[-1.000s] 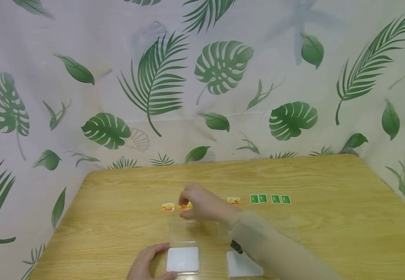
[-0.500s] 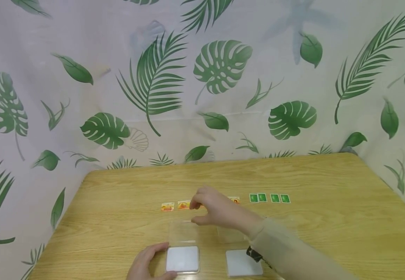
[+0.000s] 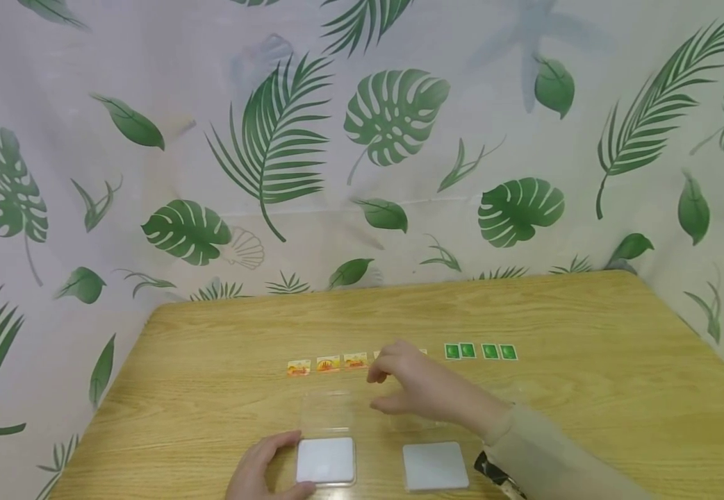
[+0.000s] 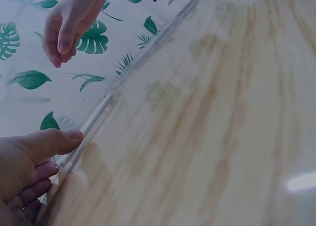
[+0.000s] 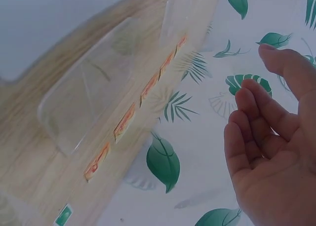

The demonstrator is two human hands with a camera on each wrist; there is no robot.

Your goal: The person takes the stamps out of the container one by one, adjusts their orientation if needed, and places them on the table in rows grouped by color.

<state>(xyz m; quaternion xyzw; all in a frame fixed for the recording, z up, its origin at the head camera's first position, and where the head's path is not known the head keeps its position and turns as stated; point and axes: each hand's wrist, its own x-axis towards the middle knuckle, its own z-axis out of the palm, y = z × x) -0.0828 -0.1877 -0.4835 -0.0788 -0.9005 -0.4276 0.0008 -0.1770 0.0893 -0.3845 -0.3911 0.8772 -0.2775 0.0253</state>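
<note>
My left hand [image 3: 265, 469] holds the left edge of a shallow clear plastic case [image 3: 337, 484] with a white face inside, its thumb at the near corner and a finger at the far one. My right hand [image 3: 415, 385] hovers over the row of small yellow-and-orange picture cards [image 3: 328, 363]; its fingers are loosely bent with nothing between them, as the right wrist view also shows. It hides part of the row's right end in the head view. Several cards [image 5: 125, 122] lie in line in the right wrist view.
Small green cards [image 3: 490, 351] lie in pairs to the right of the yellow row. A second white-faced case [image 3: 435, 466] sits near the front, right of the first. Clear empty lids [image 3: 326, 411] lie between cases and cards. A leaf-print curtain [image 3: 393, 118] hangs behind the wooden table [image 3: 181, 389].
My right hand has moved rightward along the yellow cards, uncovering the second and third ones. My left hand stays at the case.
</note>
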